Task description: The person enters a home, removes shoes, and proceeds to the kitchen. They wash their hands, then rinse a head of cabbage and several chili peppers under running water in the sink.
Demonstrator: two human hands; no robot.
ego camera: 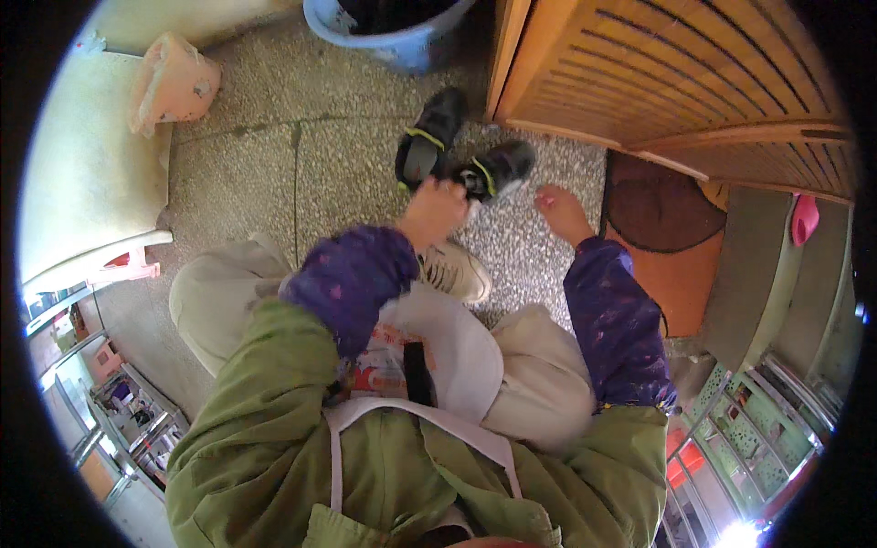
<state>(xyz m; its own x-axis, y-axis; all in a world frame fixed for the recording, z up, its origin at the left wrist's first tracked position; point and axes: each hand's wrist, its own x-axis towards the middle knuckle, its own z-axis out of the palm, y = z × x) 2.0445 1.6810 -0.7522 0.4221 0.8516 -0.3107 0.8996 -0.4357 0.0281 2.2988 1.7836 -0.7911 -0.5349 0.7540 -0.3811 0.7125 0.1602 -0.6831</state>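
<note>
A pair of black shoes with yellow-green trim stands on the speckled floor in front of me: the left shoe [428, 133] and the right shoe [503, 168], toes pointing away. My left hand [435, 211] reaches down to their heel ends, blurred, and its fingers overlap the right shoe's heel. Whether it grips that shoe cannot be made out. To the right, apart from the shoes, my right hand [565, 214] hangs above the floor with curled fingers and nothing visible in it. One light lace-up shoe [455, 274] on my foot shows below my left hand.
A blue tub [404, 38] with dark contents stands ahead. A slatted wooden door [658, 68] rises at upper right, beside a brown and orange mat [668, 274]. At left lie a pinkish pot [181, 89] and a pink plastic stool [127, 264]. Metal racks [740, 431] stand at lower right.
</note>
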